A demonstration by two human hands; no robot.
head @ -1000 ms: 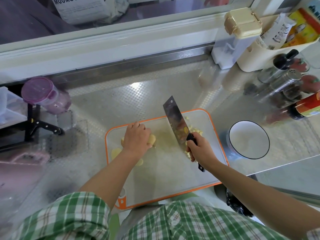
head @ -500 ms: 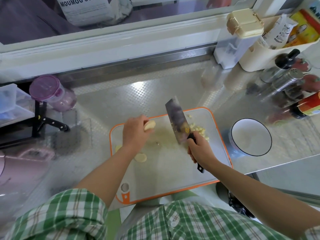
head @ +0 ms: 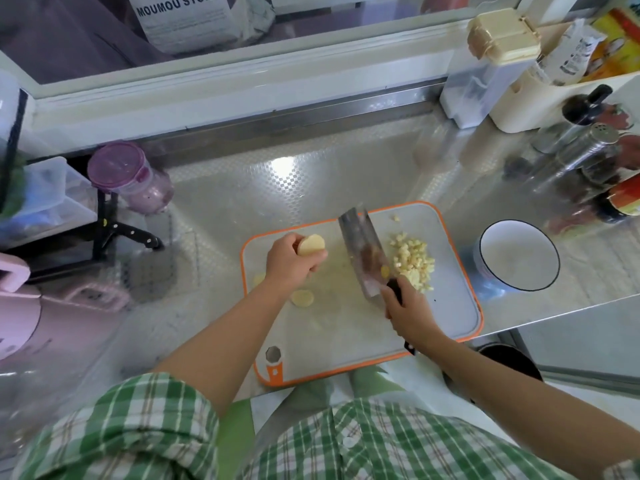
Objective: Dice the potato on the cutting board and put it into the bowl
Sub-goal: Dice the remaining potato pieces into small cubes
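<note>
left hand (head: 289,263): a potato chunk (head: 311,244) is gripped over the cutting board (head: 450,306)
right hand (head: 408,311): the cleaver (head: 363,251) handle is gripped, blade tilted
dice (head: 412,261): piled on the board beside the blade; bowl (head: 519,258) just right of it
risk: fingers may be nicked if the chunk is set under the tilted blade
surface: patterned steel counter (head: 277,188) by a window (head: 104,29), crowded with jars (head: 131,178)

You face a stainless-steel counter (head: 311,188) embossed with a fine checker pattern, a bright patch of light (head: 287,166) glaring near its back edge. Behind it a white window frame (head: 242,81) runs the width of the scene, with glass (head: 86,36) above. A purple-lidded jar (head: 131,178) stands at your left, and a cream organiser (head: 540,98) and metal shakers (head: 588,143) crowd your right.
</note>
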